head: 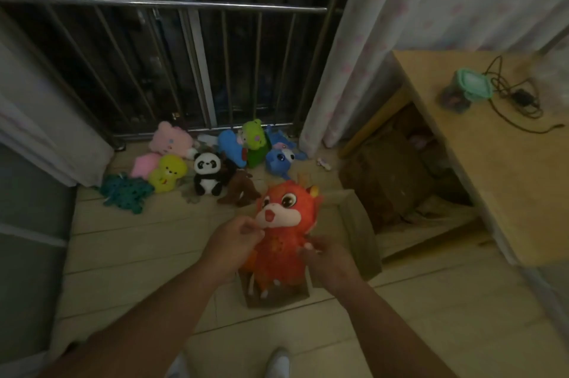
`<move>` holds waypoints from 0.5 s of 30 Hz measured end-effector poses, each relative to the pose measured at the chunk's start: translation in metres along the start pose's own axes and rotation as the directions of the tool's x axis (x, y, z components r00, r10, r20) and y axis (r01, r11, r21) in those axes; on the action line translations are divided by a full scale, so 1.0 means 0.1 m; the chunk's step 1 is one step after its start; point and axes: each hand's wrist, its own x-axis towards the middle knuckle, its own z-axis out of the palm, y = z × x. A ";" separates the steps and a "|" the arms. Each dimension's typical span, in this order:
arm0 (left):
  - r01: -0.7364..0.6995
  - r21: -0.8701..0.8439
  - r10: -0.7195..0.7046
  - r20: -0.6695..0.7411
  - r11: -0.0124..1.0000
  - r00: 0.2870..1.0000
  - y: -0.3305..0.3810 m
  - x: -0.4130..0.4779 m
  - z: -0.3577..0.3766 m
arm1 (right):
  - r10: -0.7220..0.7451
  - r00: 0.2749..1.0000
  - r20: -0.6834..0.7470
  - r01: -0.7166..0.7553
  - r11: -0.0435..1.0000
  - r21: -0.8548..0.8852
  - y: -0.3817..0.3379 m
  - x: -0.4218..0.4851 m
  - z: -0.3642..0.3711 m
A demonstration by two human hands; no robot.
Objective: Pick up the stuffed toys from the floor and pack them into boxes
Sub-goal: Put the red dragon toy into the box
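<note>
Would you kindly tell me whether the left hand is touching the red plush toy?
Touching. The head view shows the left hand pinching the red plush toy beside its white muzzle, with no gap between them.

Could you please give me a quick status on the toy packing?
Left hand and right hand grip red stuffed toy. Toy upright over open cardboard box. Panda and other toys on floor by railing.

Orange-red dragon toy (281,243), white muzzle, yellow horn; brown cardboard box (358,223). Far on the beige tiled floor (138,254): black-and-white panda (208,172), yellow toy (167,172), pink bear (171,139), teal toy (126,191), blue toy (280,159), green toy (254,142), brown toy (240,189). At right, white curtain (400,23) with pink blotches, light-wood tabletop (492,168).
</note>
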 end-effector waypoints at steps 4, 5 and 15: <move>0.016 0.059 -0.015 -0.016 0.998 1.000 0.01 -0.04 0.00 | 0.064 0.998 -0.030 -0.066 0.994 -0.086 0.17 -0.02 -0.06; 0.018 0.051 -0.017 -0.018 0.999 1.000 0.02 -0.05 0.01 | 0.064 0.997 -0.037 -0.067 0.994 -0.081 0.17 -0.03 -0.08; -0.042 0.015 0.043 -0.041 0.999 0.998 0.21 -0.19 0.01 | -0.028 0.998 -0.061 0.026 0.999 -0.024 -0.13 -0.12 -0.22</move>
